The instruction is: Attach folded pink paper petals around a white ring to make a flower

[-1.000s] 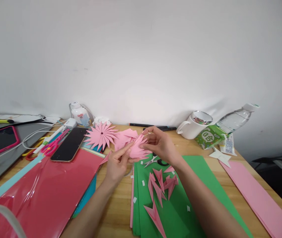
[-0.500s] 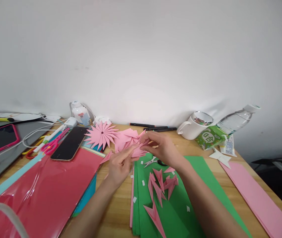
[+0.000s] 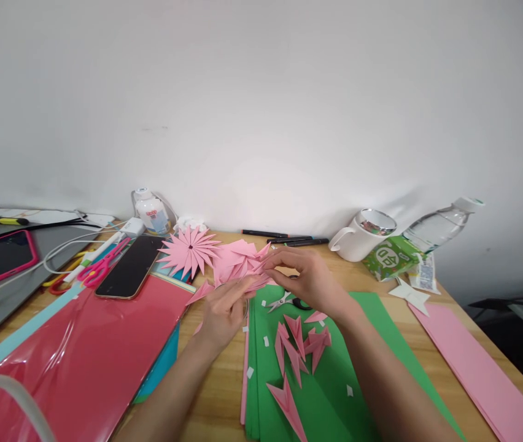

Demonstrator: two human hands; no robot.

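Observation:
My left hand (image 3: 223, 310) and my right hand (image 3: 305, 277) both pinch a fan of folded pink paper petals (image 3: 243, 265) above the wooden table (image 3: 218, 393). The left fingers grip its near edge from below. The right fingers press its right side from above. A finished pink paper flower (image 3: 189, 252) lies flat just left of the fan. Several loose folded pink petals (image 3: 299, 342) lie on the green paper stack (image 3: 335, 380) below my right wrist. Small scissors (image 3: 286, 301) lie partly hidden under my right hand.
A red sheet (image 3: 77, 362) lies at the left with a black phone (image 3: 129, 267) and pink scissors (image 3: 98, 267) beyond it. A white mug (image 3: 363, 235), green packet (image 3: 393, 258), water bottle (image 3: 441, 224), white paper star (image 3: 409, 293) and pink sheets (image 3: 477, 368) lie right. Pens (image 3: 284, 237) and a glue bottle (image 3: 151, 212) stand by the wall.
Both hands have lowered the pink petal fan slightly toward the table and shifted it a little right; my right fingers have moved over its top edge.

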